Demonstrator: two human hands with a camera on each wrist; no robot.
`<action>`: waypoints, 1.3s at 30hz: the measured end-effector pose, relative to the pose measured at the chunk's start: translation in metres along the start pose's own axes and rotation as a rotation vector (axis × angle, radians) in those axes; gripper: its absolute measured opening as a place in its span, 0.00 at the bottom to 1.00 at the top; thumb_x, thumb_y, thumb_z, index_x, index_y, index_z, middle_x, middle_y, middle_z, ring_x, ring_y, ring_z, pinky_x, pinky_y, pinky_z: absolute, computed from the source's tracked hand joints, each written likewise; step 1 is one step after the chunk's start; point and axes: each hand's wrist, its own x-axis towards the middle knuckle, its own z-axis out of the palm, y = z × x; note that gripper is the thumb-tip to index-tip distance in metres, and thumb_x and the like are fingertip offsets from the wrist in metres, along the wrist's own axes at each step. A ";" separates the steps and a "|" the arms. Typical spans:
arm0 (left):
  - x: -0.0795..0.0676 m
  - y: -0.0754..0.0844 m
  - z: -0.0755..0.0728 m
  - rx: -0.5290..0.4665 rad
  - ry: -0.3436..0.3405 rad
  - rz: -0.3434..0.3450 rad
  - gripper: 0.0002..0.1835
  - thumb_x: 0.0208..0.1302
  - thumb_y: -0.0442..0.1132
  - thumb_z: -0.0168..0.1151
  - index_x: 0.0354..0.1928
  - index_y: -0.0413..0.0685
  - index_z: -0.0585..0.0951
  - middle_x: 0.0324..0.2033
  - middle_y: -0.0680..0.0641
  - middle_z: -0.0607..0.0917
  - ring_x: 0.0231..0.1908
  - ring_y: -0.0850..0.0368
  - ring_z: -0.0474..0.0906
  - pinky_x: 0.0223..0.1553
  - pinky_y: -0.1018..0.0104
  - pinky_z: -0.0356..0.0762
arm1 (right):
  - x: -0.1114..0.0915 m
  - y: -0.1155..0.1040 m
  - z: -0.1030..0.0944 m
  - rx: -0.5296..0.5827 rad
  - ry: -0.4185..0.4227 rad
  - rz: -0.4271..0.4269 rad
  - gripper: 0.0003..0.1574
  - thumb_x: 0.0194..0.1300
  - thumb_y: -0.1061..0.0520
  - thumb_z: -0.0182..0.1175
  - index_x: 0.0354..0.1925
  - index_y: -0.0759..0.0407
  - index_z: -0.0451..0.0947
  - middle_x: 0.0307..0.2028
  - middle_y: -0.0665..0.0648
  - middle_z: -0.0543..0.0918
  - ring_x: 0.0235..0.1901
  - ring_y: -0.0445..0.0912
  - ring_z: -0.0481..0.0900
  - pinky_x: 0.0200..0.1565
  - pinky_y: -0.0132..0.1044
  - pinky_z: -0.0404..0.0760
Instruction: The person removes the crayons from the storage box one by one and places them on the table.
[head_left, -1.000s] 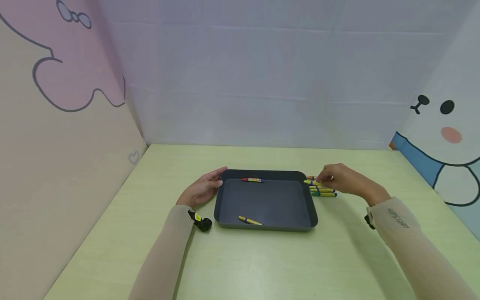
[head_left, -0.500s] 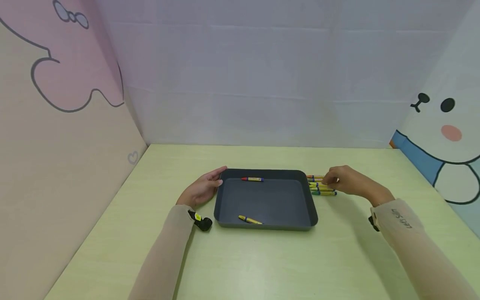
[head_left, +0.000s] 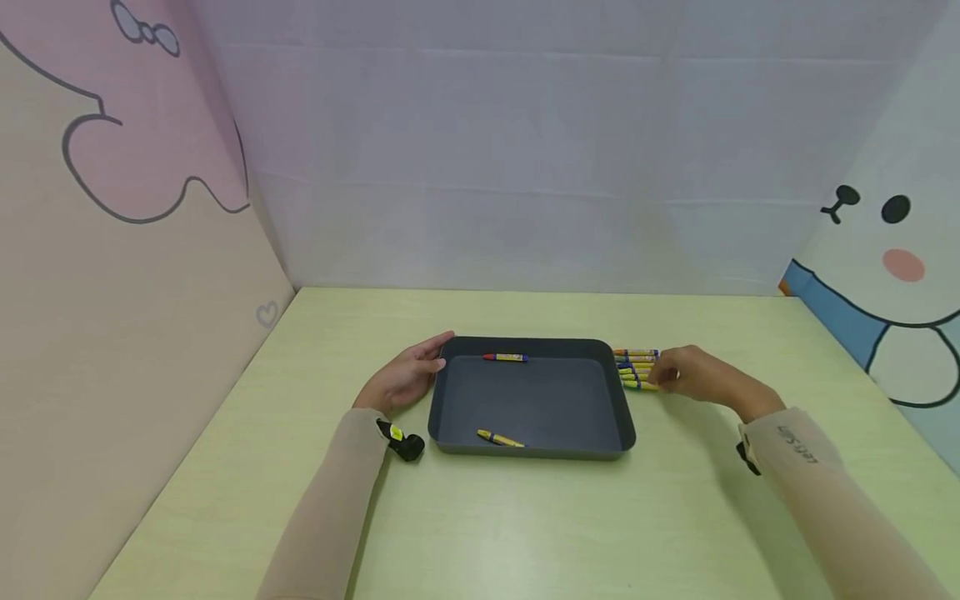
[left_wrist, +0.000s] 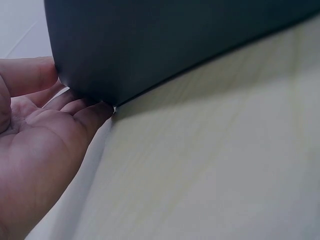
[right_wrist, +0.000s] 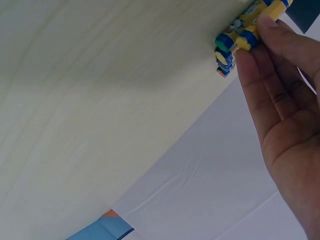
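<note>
My left hand grips the left side of a dark grey rectangular tray, thumb against its wall. In the left wrist view the fingers reach in under the tray's lower corner. A red crayon lies near the tray's far wall, and a yellow crayon by its near wall. Just right of the tray, my right hand pinches another yellow crayon between thumb and fingers. It is at the near end of a row of several crayons, partly hidden by the hand.
A pale wooden table bears everything. A white sheet closes off the back, with a cartoon-printed panel on either side. A small black device sits at the left wrist.
My right hand has moved nearer and slightly right, from the middle of the crayon row to its near end, with a yellow crayon pinched. The left hand and tray have stayed put.
</note>
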 end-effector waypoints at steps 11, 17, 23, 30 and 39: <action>-0.001 0.001 0.001 0.004 0.015 -0.010 0.35 0.71 0.25 0.43 0.76 0.49 0.48 0.76 0.50 0.31 0.74 0.53 0.22 0.74 0.56 0.32 | 0.002 0.005 0.007 0.026 -0.023 0.028 0.10 0.57 0.72 0.63 0.38 0.64 0.83 0.36 0.58 0.83 0.36 0.50 0.81 0.38 0.35 0.80; -0.001 0.002 0.001 -0.006 0.012 -0.007 0.35 0.71 0.25 0.43 0.76 0.49 0.48 0.76 0.50 0.30 0.74 0.53 0.21 0.74 0.56 0.32 | 0.004 0.007 0.007 0.019 -0.022 0.025 0.09 0.56 0.72 0.64 0.36 0.64 0.84 0.35 0.58 0.84 0.35 0.49 0.82 0.37 0.36 0.81; 0.001 0.000 0.000 -0.014 0.016 -0.007 0.35 0.71 0.25 0.44 0.76 0.49 0.49 0.76 0.50 0.31 0.74 0.54 0.22 0.74 0.56 0.33 | 0.004 0.008 0.008 0.011 -0.009 0.039 0.09 0.56 0.72 0.64 0.35 0.63 0.84 0.34 0.57 0.83 0.34 0.47 0.81 0.36 0.36 0.80; 0.001 0.001 0.001 -0.007 0.022 -0.014 0.35 0.71 0.25 0.43 0.76 0.50 0.49 0.76 0.50 0.32 0.74 0.54 0.24 0.74 0.56 0.35 | 0.006 0.007 0.008 -0.016 -0.002 0.051 0.08 0.56 0.70 0.64 0.35 0.62 0.85 0.32 0.55 0.83 0.32 0.44 0.79 0.34 0.36 0.78; 0.000 0.001 0.001 0.010 0.019 -0.010 0.34 0.72 0.25 0.42 0.76 0.50 0.49 0.76 0.50 0.32 0.75 0.53 0.25 0.74 0.56 0.36 | 0.006 0.002 0.003 -0.022 -0.009 0.049 0.08 0.55 0.70 0.65 0.35 0.62 0.85 0.33 0.56 0.83 0.31 0.44 0.78 0.33 0.36 0.78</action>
